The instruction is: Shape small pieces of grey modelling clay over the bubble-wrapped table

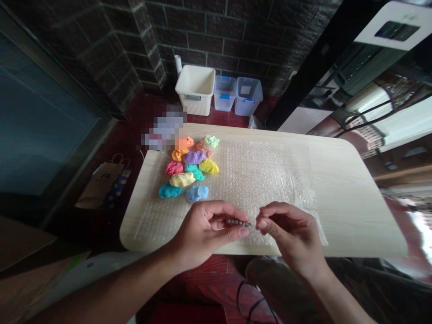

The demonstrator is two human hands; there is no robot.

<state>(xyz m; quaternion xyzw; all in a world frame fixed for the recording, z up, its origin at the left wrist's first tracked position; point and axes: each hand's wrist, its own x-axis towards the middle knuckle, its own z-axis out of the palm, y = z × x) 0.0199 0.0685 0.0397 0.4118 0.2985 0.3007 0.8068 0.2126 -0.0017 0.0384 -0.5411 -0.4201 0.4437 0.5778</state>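
My left hand point(216, 227) pinches a thin string of small grey beads point(238, 222) between thumb and fingers; its tip points right. Just beyond that tip, my right hand point(286, 231) has thumb and fingertips pressed together. Whether anything small is between them cannot be made out. Both hands are over the near edge of the table, above a sheet of bubble wrap point(259, 166). Up and left of my left hand lie several soft lumps of coloured clay, among them a light blue lump point(197, 193), a cream lump point(182, 180) and a yellow lump point(209, 166).
The pale wooden table point(351, 198) has rounded corners. Behind it on the floor stand a white bin point(195, 90) and two clear plastic boxes with blue latches, one a clear box point(249, 96). Paper bags point(101, 184) rest on the floor at left. A black cable point(251, 306) hangs below.
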